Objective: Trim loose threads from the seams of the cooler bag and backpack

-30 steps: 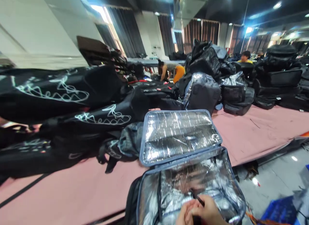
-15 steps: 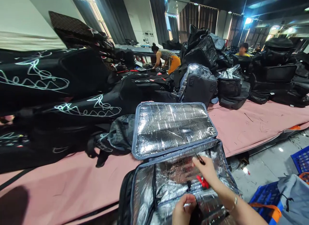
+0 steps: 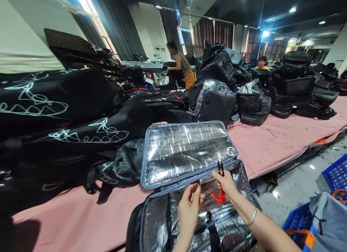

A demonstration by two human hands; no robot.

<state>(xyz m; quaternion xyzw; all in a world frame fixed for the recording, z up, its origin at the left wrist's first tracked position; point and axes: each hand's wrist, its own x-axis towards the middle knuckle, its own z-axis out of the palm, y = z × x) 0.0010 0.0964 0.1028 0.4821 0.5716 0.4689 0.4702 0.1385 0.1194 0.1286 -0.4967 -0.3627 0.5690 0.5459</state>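
In front of me lies a black bag with its silver foil-lined lid (image 3: 189,147) folded back and its foil-lined inside (image 3: 157,212) facing up. My right hand (image 3: 227,184) is closed around black thread snips (image 3: 221,168), blades pointing up and away. A red strip of cloth (image 3: 219,197) hangs below that hand. Over the bag's opening, close to the hinge seam, my left hand (image 3: 189,205) has thumb and fingers pinched together. Whatever is in that pinch is too small to make out. A black strap (image 3: 214,235) lies inside the bag.
Black bags with white line drawings (image 3: 89,133) are piled at left on the pink-covered table (image 3: 271,147). More black bags (image 3: 292,86) are heaped behind. Blue crates (image 3: 298,216) stand on the floor at right. A person (image 3: 180,66) works farther back.
My left hand has moved up and forward to the hinge seam. My right hand has turned so the snips point upward. The far person has straightened up, and the view has shifted.
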